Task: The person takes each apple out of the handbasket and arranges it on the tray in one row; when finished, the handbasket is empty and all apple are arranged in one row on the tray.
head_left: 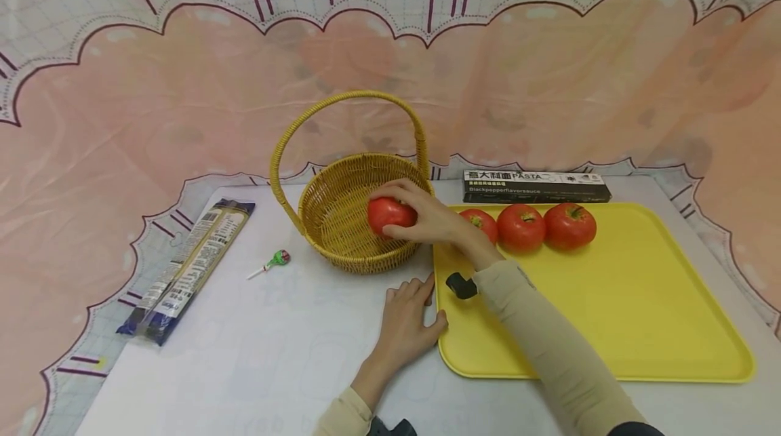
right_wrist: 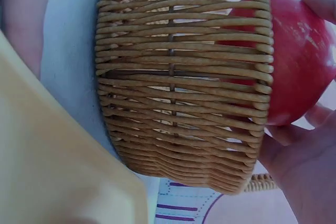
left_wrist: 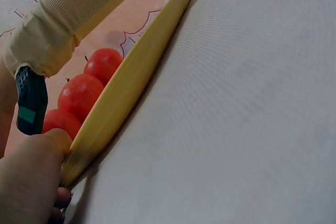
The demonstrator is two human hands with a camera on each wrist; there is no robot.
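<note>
My right hand [head_left: 421, 212] grips a red tomato [head_left: 386, 217], thumb on the near side and fingers over the far side. The tomato is at the mouth of the yellow wicker basket [head_left: 332, 249]; through the weave in the right wrist view, part of the tomato [right_wrist: 299, 56] shows behind the rim. My left hand [head_left: 405, 321] holds the left edge of the yellow tray [head_left: 641, 314], with its thumb [left_wrist: 52, 140] over the rim and fingertips low outside it. Three more tomatoes [head_left: 521, 228] sit in a row along the tray's back edge.
A black pasta box [head_left: 537, 187] lies behind the tray. Left of the basket are a lollipop [head_left: 279, 258] with a green wrapper and a long plastic noodle packet [head_left: 189, 266]. The basket's tall arched handle [head_left: 350, 95] stands upright. A patterned cloth [head_left: 213, 97] hangs behind the table.
</note>
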